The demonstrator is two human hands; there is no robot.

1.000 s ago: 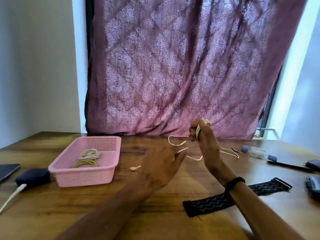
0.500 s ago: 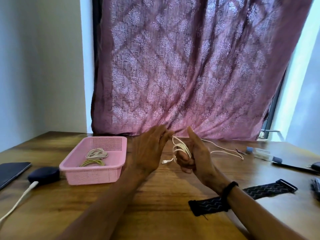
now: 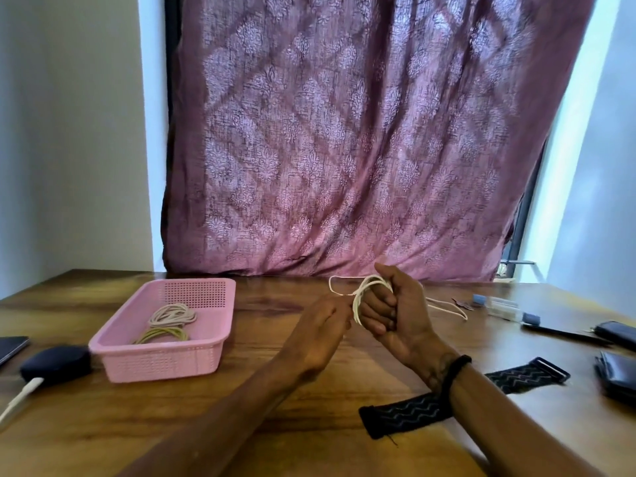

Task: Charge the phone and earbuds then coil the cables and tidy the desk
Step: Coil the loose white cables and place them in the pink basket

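A white cable (image 3: 365, 292) is wound in several loops around the fingers of my right hand (image 3: 397, 313), which is closed in a fist above the desk's middle. My left hand (image 3: 321, 333) sits just left of it, fingertips pinching the cable's free strand. A loose tail of the cable (image 3: 447, 306) trails right along the desk. A pink basket (image 3: 213, 346) at the left holds two coiled cables (image 3: 168, 321). A dark earbuds case (image 3: 55, 363) with a white cable (image 3: 20, 395) plugged in lies at the far left, beside a phone's corner (image 3: 12, 346).
A black patterned strap (image 3: 461, 395) lies under my right forearm. At the right are a pen (image 3: 564, 333), a clear tube with blue caps (image 3: 504, 308) and dark wallets or cases (image 3: 616, 370). A maroon curtain (image 3: 344, 149) hangs behind the wooden desk (image 3: 103, 425).
My left hand came up from the desk and wrapped the cable round my right hand's fingers, then dropped back beside them. More loops now sit on the right hand; the loose tail is shorter.
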